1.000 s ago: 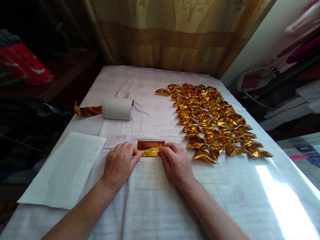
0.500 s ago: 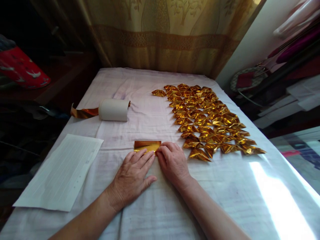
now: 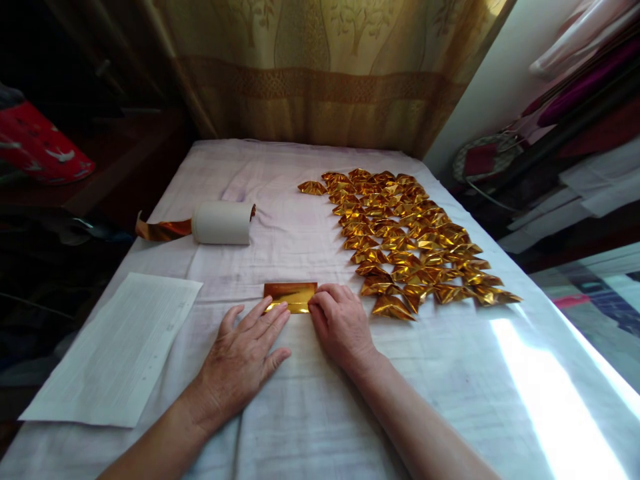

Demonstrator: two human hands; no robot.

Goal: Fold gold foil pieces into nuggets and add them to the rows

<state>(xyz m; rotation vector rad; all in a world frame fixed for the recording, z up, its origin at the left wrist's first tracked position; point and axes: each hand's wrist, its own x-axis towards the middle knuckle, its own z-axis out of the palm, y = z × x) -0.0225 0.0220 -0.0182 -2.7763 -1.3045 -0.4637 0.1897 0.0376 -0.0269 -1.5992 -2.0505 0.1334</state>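
Observation:
A folded rectangle of gold foil paper [image 3: 291,293] lies flat on the cloth in front of me, with a crease line along its near part. My left hand [image 3: 245,347] rests palm down with fingers spread, its fingertips on the foil's near left edge. At the foil's right end, my right hand [image 3: 343,323] pinches the near corner between thumb and bent fingers. Several rows of folded gold foil ingots [image 3: 400,233] stand close together beyond and to the right of my right hand.
A white tube [image 3: 221,223] with a strip of gold foil [image 3: 163,230] sticking out lies at back left. A printed paper sheet [image 3: 115,350] is nearer. The pale cloth [image 3: 280,427] covers the table; a patterned curtain [image 3: 310,87] hangs behind. A red canister [image 3: 45,143] stands far left.
My left hand has slid left along the foil, uncovering more of its near edge, and its fingers have spread. My right hand keeps its pinch. The whole view has shifted slightly.

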